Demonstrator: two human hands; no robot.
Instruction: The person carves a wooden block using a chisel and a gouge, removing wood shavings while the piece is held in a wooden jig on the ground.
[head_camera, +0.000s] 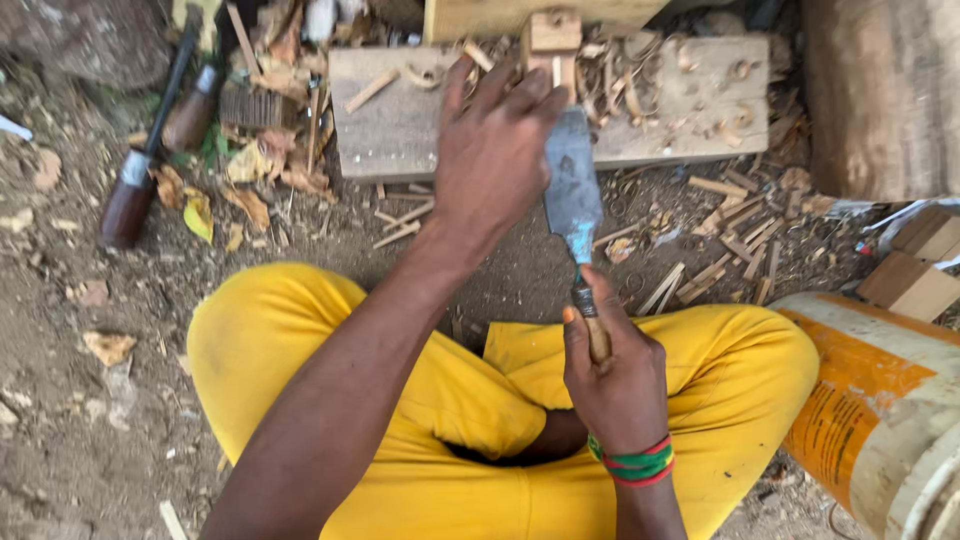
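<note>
Your right hand (612, 375) is clenched on the chisel (574, 195) handle to drive it, blade running up to the wood piece (552, 45), which your left hand (492, 150) steadies, fingers curled around it, on the plank (400, 125).

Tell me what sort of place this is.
Probably an outdoor woodcarving spot on bare ground. The right hand holds a broad-bladed metal chisel against a small wooden block on a worn grey plank, among pale wood shavings.
</note>
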